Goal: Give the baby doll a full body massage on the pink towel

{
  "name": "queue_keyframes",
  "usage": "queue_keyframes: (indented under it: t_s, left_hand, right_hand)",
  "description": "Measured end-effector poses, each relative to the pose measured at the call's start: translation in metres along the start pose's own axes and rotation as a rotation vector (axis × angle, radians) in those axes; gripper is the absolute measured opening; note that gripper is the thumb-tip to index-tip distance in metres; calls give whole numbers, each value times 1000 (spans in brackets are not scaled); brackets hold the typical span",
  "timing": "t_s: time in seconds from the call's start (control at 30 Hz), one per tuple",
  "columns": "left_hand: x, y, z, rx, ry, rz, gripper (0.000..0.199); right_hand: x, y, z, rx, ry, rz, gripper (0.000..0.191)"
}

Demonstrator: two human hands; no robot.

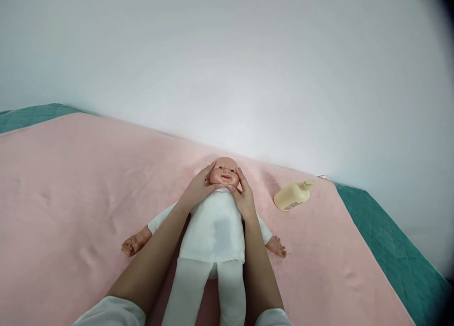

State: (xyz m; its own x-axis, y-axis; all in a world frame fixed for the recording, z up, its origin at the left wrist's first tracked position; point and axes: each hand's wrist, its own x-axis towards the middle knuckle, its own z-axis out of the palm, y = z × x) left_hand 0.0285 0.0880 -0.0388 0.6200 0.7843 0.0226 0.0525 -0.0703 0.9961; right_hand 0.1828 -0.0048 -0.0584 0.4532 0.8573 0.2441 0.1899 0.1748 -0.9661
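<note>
A baby doll (213, 231) in a white top and white trousers lies on its back on a pink blanket (88, 189), its head toward the wall and its arms spread out. My left hand (200, 189) cups the left side of the doll's head, with the thumb under the chin. On the other side, my right hand (244, 193) holds the head the same way, fingers along the cheek and thumb near the chin. Both palms rest against the head, and part of the fingers is hidden behind it. A greyish patch marks the front of the top.
To the right of the doll a pale yellow pump bottle (292, 196) lies on its side on the blanket. A green quilted cover (386, 236) shows past the blanket's edges at both sides. Behind everything rises a plain white wall (227, 66).
</note>
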Motion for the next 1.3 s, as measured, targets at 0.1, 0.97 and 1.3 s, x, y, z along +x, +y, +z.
queue_keyframes:
  t_s: [0.1, 0.97, 1.3]
  left_hand:
    - [-1, 4, -1, 22, 1, -24, 89]
    - [3, -1, -4, 54, -4, -8, 88]
    - [6, -14, -1, 38, 31, 97, 84]
  right_hand:
    - [0, -2, -1, -10, -13, -1, 68]
    - [0, -5, -4, -54, -31, -14, 71]
    - [1, 2, -4, -79, -44, -32, 78]
